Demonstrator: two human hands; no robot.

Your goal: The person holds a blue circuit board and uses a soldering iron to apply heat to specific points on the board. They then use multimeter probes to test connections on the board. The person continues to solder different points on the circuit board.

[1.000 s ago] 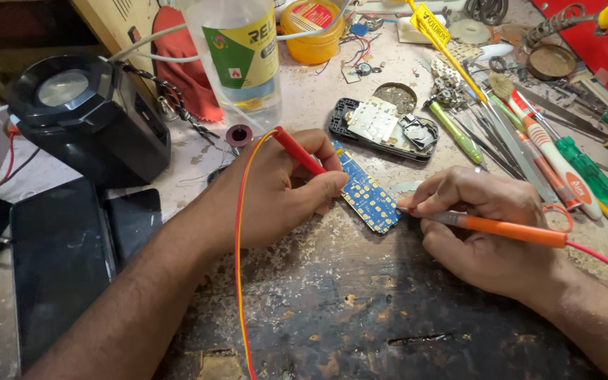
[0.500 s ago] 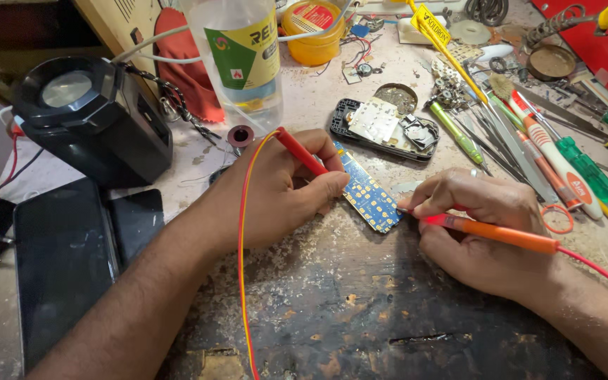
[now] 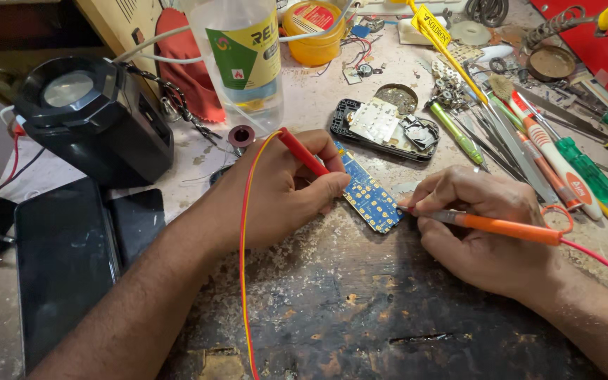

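Bright, even light falls from above, casting soft shadows under both forearms, with sharp focus throughout and slight wide-angle bending at the edges.

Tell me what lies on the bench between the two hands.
In the head view, a blue circuit board lies between the left hand and right hand.

worn wood under our hands

our bench top (image 3: 360, 317) looks rough, flaking; the blue circuit board (image 3: 366, 191) glossy; the bottle (image 3: 242, 56) clear plastic.

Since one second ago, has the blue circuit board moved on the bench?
No. The blue board lies at the same spot below the opened phone, between the left hand and right hand.
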